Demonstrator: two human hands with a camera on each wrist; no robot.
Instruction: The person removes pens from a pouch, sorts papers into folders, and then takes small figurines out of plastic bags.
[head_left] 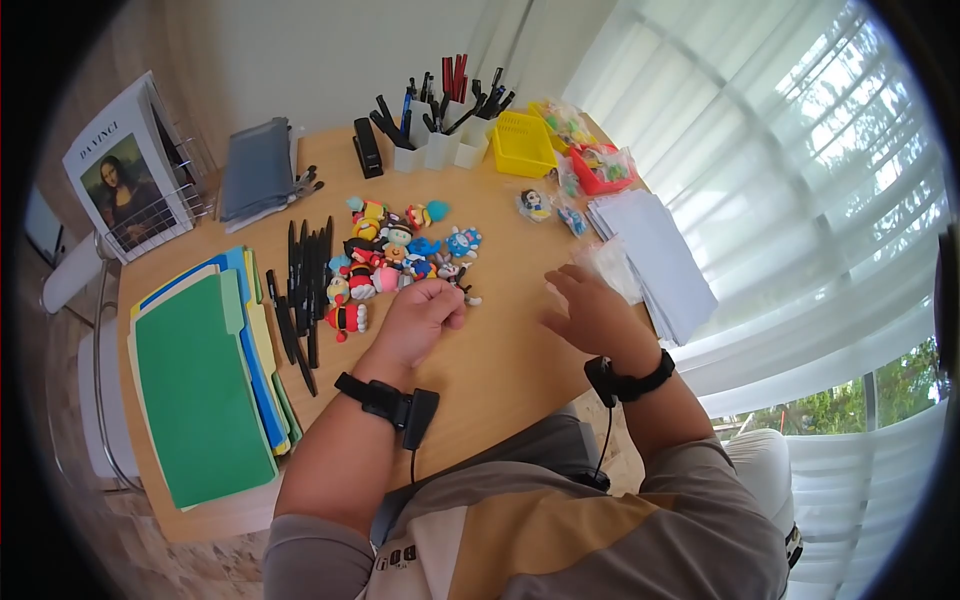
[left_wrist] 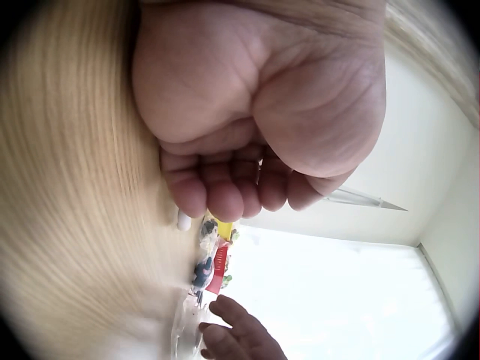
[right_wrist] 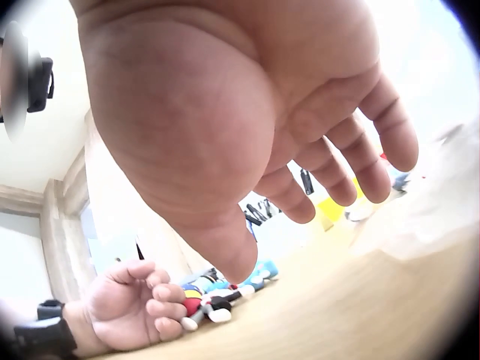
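Observation:
A heap of small colourful toy figures [head_left: 395,245] sits on the wooden table. My left hand [head_left: 418,318] rests on its side at the heap's near edge, its fingers loosely curled. No object shows in its palm in the left wrist view. Close to its fingertips in the right wrist view lies a figure with black and white parts [right_wrist: 217,309]. My right hand [head_left: 597,312] hovers over the right part of the table, fingers relaxed and spread, holding nothing. Beside it lies a clear plastic bag [head_left: 612,265].
Black pens [head_left: 300,290] and coloured folders [head_left: 195,390] lie on the left. At the back stand a stapler [head_left: 367,148], pen holders [head_left: 437,150] and a yellow basket [head_left: 523,146]. A red basket [head_left: 603,170] with bagged toys and white paper [head_left: 660,265] are on the right.

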